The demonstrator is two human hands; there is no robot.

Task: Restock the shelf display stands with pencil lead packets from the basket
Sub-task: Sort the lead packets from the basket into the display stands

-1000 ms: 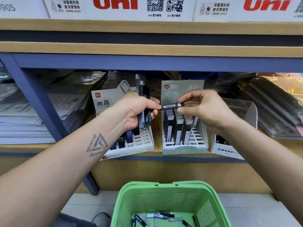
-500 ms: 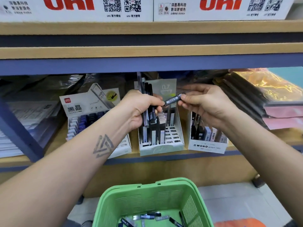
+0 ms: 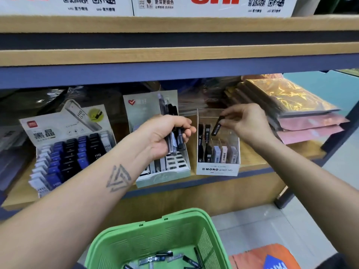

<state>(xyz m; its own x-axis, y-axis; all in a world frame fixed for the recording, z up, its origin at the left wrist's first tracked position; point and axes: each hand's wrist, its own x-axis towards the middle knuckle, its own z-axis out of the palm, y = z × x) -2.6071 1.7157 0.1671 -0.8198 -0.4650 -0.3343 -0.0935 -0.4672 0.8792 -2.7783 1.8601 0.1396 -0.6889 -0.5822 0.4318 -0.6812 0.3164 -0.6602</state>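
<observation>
My left hand [image 3: 167, 135] grips a bundle of several slim pencil lead packets [image 3: 171, 113], held upright in front of the pale green middle stand [image 3: 165, 176]. My right hand [image 3: 246, 123] pinches a single black packet [image 3: 216, 128] by its top end, tilted, above the white MONO stand [image 3: 217, 168], which holds black, grey and pink packets. A white stand [image 3: 56, 133] with blue, black and white HB packets sits on the shelf's left. The green basket [image 3: 155, 235] below holds several loose packets [image 3: 165, 258].
Stacked plastic-wrapped sleeves, gold and pink [image 3: 295, 113], lie to the right of the stands. Dark wrapped goods fill the shelf's back left [image 3: 29, 101]. A wooden shelf board [image 3: 174, 53] with white boxes runs overhead. A blue upright post [image 3: 338, 129] stands at the right.
My right hand has carried the single black packet from the left hand's bundle rightward to above the MONO stand, turning it nearly upright. The view has shifted right.
</observation>
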